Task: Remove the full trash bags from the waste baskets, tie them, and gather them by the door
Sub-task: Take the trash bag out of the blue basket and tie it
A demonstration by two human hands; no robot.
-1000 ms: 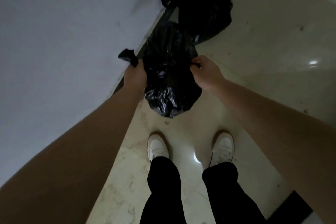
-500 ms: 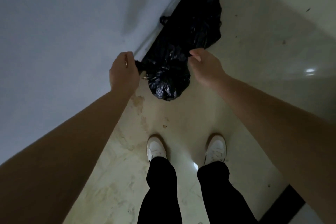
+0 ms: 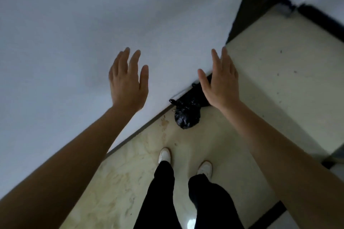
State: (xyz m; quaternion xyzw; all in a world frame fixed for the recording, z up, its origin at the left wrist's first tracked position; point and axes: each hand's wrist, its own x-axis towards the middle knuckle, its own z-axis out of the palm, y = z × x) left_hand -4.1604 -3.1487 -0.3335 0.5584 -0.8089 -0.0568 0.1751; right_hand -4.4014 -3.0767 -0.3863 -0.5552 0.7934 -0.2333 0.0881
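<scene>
Trash bag (image 3: 187, 117) black, crinkly, knotted, by wall (image 3: 74, 42); L grip (image 3: 128, 83), R grip (image 3: 221, 83) spread.

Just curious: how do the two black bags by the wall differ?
The near bag shows whole; the far bag is mostly hidden behind the right hand. The near bag lies closer to the shoes, the far bag further along the wall. Both are black and lie on the floor.
</scene>
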